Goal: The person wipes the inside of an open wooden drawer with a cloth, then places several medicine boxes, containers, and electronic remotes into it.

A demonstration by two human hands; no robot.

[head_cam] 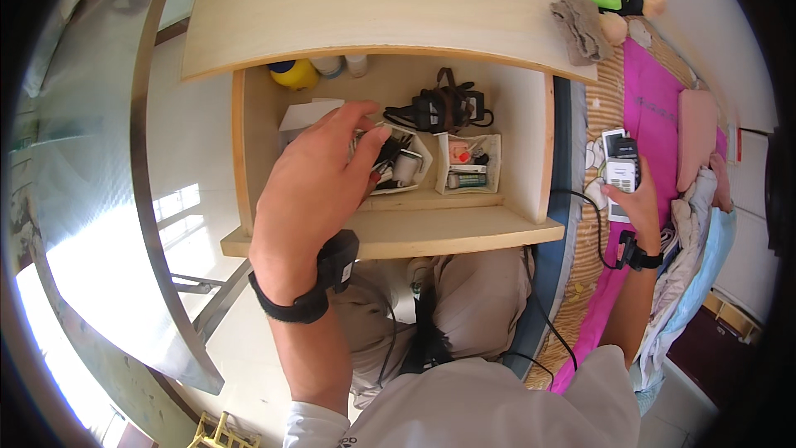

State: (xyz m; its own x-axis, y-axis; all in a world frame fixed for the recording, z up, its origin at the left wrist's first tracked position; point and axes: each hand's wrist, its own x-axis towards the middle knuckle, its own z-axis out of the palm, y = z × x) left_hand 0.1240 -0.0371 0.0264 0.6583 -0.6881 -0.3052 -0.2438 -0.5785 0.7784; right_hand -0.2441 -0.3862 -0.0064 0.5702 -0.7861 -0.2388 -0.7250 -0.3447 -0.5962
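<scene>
An open wooden drawer (404, 227) is pulled out before me. My left hand (317, 168) hovers at its left side with thumb and index finger apart, over a hexagonal white box (426, 152) of small items. A grey-white cylinder (407, 166) lies in that box; the hand hides its left part. At the far right, over the bed, my right hand (640, 196) grips a white remote control (620, 173). A black device (625, 148) is against it, and a white device (615, 213) shows underneath.
Beside the hexagonal box stands a small white box (443, 165) of odds and ends. Behind are a bundled black cable and adapter (444, 106) and a yellow container (295, 74). The tabletop (385, 6) overhangs the drawer. A cable (547, 305) runs from my right wrist strap (637, 255).
</scene>
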